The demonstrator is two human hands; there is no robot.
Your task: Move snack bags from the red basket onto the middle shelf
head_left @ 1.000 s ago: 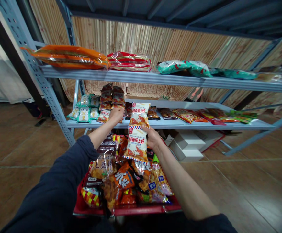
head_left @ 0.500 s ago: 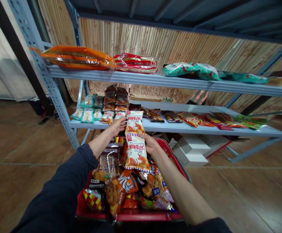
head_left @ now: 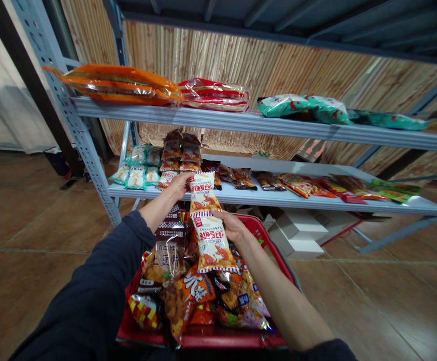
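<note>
Two joined white-and-orange snack packets [head_left: 211, 235] hang in a strip above a red basket [head_left: 237, 341]. My right hand [head_left: 229, 224] is closed on the strip's right edge, near the seam between the packets. At the upper packet's top left corner is my left hand [head_left: 182, 185], its fingers closed on the edge, close to the front of the lower shelf. Behind it, similar packets [head_left: 171, 163] stand stacked in two columns on that shelf. The basket is full of snack bags, among them a brown bag [head_left: 165, 250] and an orange one [head_left: 199, 286].
Green-and-white packets [head_left: 137, 175] sit left of the stacks; a row of dark and colourful packets [head_left: 295, 184] runs to the right. Large bags [head_left: 116, 85] lie on the upper shelf [head_left: 218, 116]. White boxes [head_left: 297, 225] stand beneath the lower shelf.
The packet strip has shifted slightly left and its lower end has swung a little down and right. My left hand has moved slightly left and up with its top.
</note>
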